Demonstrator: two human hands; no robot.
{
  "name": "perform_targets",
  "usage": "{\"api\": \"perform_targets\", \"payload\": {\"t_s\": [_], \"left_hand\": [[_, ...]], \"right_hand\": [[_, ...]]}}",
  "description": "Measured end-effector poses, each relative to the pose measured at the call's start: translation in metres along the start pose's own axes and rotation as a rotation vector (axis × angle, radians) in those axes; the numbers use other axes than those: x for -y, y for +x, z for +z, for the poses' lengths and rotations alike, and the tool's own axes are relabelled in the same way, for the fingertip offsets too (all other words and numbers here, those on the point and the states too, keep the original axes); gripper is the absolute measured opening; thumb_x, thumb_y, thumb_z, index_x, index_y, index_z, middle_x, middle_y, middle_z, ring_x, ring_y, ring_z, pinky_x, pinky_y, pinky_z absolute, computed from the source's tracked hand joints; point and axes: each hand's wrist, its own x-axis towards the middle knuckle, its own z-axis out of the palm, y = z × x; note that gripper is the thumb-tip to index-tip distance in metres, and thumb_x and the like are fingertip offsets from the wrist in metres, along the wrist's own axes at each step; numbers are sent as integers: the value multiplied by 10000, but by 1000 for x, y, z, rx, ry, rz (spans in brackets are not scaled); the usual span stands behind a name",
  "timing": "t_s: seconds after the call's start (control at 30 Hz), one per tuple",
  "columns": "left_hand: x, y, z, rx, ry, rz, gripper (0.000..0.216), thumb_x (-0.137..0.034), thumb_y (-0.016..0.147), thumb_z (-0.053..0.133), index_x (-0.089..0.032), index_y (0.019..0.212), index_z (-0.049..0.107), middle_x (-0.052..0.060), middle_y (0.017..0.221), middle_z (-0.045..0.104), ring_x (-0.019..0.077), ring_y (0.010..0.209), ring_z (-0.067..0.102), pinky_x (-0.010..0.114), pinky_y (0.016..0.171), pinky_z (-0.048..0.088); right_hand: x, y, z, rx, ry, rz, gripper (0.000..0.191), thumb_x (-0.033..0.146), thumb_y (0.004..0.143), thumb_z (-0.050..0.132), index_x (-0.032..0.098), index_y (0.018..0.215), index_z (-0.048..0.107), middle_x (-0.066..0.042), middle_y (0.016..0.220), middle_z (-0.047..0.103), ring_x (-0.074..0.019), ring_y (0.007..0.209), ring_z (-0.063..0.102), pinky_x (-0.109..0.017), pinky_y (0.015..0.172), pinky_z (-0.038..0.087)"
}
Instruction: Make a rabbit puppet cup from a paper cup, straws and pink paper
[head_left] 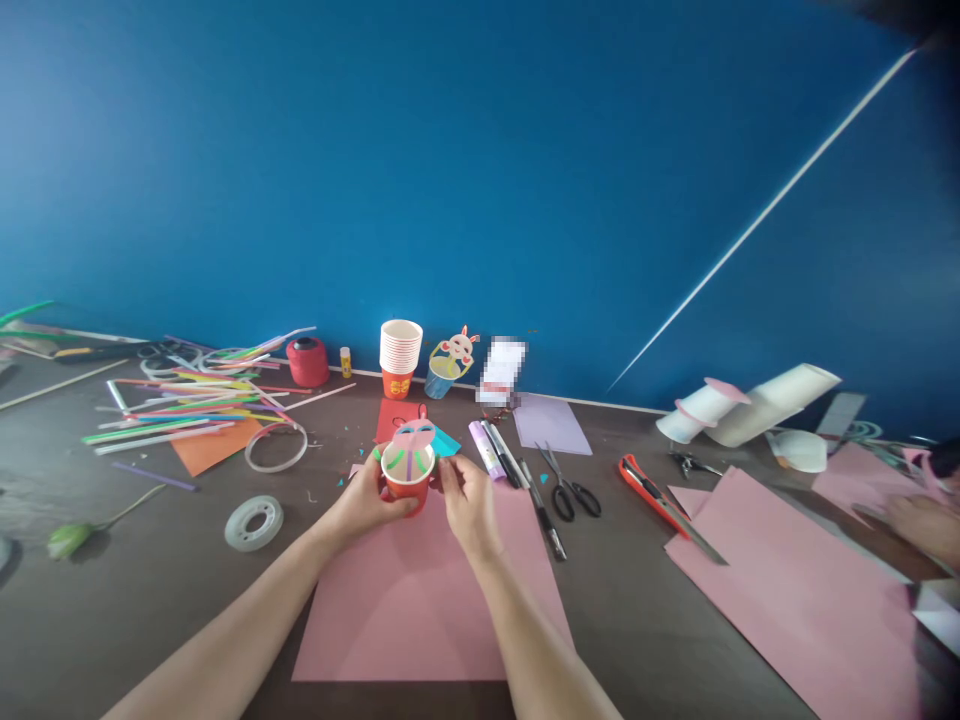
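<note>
My left hand (365,497) is wrapped around a red paper cup (406,485) held just above a pink paper sheet (427,600). A pink paper piece with green and purple strips (411,455) covers the cup's mouth. My right hand (466,497) is closed in a pinch at the cup's right rim, touching that paper piece. Both forearms reach in from the bottom edge.
Scissors (568,490), pens (517,470), a glue stick (486,450) and an orange utility knife (660,503) lie to the right. A stack of paper cups (400,357), colored straws (187,405) and tape rolls (254,522) sit behind and left. Another person's hand (926,525) rests far right on pink paper.
</note>
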Motion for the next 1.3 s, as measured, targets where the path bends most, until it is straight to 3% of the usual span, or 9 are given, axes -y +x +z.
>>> {"api": "perform_targets", "payload": {"t_s": [0.2, 0.33, 0.47, 0.6, 0.87, 1.07, 1.3], "left_hand": [[-6, -2, -6, 179, -149, -65, 587, -240, 606, 723, -178, 1114, 436, 91, 1071, 585, 248, 978, 556, 335, 810, 437], [-7, -5, -2, 254, -143, -60, 666, -205, 573, 743, -181, 1150, 412, 103, 1126, 559, 252, 1010, 546, 352, 847, 423], [-10, -9, 4, 246, -66, -43, 649, -144, 583, 714, -192, 1151, 404, 77, 1083, 576, 233, 988, 554, 346, 839, 429], [-13, -12, 8, 260, -3, -1, 651, -112, 580, 699, -204, 1147, 393, 63, 1082, 564, 214, 969, 556, 326, 817, 438], [-17, -16, 14, 219, 70, 64, 642, -113, 551, 716, -206, 1115, 425, 52, 1072, 560, 220, 987, 544, 325, 844, 423], [-10, -16, 16, 224, -86, -31, 669, -155, 558, 735, -209, 1141, 413, 73, 1074, 575, 230, 955, 562, 326, 788, 448], [-9, -8, 6, 163, -419, -26, 588, -306, 604, 734, -160, 1129, 512, 124, 1111, 598, 292, 1040, 523, 367, 863, 398]], "right_hand": [[3, 5, -5, -75, 198, 74, 239, 376, 786, 538, 154, 854, 593, -35, 720, 604, -154, 636, 577, -253, 568, 465], [13, 6, -11, 20, 313, 93, 297, 349, 741, 600, 172, 979, 587, -62, 894, 613, -173, 752, 583, -275, 645, 477], [20, 5, -11, 75, 371, 94, 233, 340, 716, 628, 194, 897, 634, -46, 904, 613, -190, 797, 586, -287, 673, 476], [20, 5, -7, -19, 356, 55, 132, 321, 688, 653, 199, 736, 642, -24, 780, 608, -194, 784, 584, -311, 716, 461], [18, 3, -8, -93, 100, -64, 134, 315, 749, 597, 183, 773, 604, -9, 742, 591, -165, 737, 557, -291, 731, 421], [18, 2, -11, -67, 33, -54, 187, 365, 757, 582, 184, 798, 608, -29, 780, 590, -184, 776, 551, -297, 740, 422], [6, 5, -12, -79, 268, -23, 412, 468, 765, 529, 180, 1059, 532, -58, 928, 564, -192, 857, 539, -319, 753, 431]]}}
